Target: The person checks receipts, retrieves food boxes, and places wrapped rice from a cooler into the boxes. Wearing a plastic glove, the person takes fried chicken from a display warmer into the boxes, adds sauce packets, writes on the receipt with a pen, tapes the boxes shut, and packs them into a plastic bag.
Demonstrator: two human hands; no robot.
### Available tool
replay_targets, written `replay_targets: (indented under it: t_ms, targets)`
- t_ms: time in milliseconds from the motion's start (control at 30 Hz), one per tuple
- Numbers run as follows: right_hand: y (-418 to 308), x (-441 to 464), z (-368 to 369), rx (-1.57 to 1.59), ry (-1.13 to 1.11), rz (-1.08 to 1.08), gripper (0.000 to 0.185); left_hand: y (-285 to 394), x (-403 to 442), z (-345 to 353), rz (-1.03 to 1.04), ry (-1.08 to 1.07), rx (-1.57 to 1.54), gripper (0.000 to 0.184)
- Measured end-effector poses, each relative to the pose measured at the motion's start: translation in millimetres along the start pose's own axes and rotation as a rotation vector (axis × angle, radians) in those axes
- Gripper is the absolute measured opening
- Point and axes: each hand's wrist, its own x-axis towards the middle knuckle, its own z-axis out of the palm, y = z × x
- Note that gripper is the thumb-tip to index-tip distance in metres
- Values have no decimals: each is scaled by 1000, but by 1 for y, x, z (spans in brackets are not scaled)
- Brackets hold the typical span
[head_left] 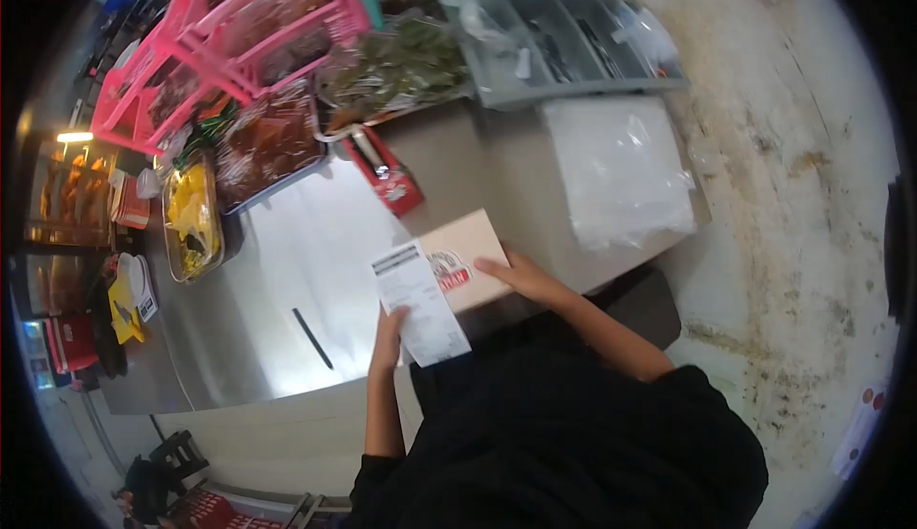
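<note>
My left hand (pixel 387 336) grips the lower left part of a white printed receipt (pixel 420 305), thumb on top. The receipt overlaps the left side of a light brown box (pixel 478 243) with a red and black logo. The box's right end is in my right hand (pixel 519 274), thumb on its top face. Both things are held over the front edge of the steel table (pixel 277 319). Just beyond the box lies a small red carton (pixel 390 178) with a metal tool on it.
Pink baskets (pixel 258 28), a tray of green leaves (pixel 401 63), a dark red wrapped tray (pixel 272 142) and a yellow one (pixel 193 219) line the back left. A grey divided bin (pixel 564 47) and clear plastic bags (pixel 621 171) are at the right. A black strip (pixel 312 338) lies left.
</note>
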Motion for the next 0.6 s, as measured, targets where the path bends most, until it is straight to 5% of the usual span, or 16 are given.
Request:
replay_targets:
  t_ms: [33,133,200,233,300,367,467,533,600]
  targets:
    - [-5,-3,-13,17,-21,-84,60,6,1,6,-46,18,150,52]
    - [-2,-2,-26,-150,50,-137,62,25,18,5,-176,-17,433,50]
    - [-16,-20,-44,-313,118,-447,49,58,2,30,-71,42,416,50]
    - [-14,-22,-68,-313,135,-451,49,74,-12,46,-38,182,672,49]
    - [-2,-29,-135,-279,419,-578,38,87,-31,73,-2,321,932,48]
    - [-8,-37,-222,-368,706,-602,11,91,-38,98,409,693,1384,50]
    - [9,-25,-326,-602,625,-564,14,109,-18,191,706,596,1108,51]
    - [16,-16,-350,-897,271,-726,10,96,10,239,686,232,888,48]
    - [28,-7,-355,-959,244,-715,15,75,47,283,798,9,1015,44]
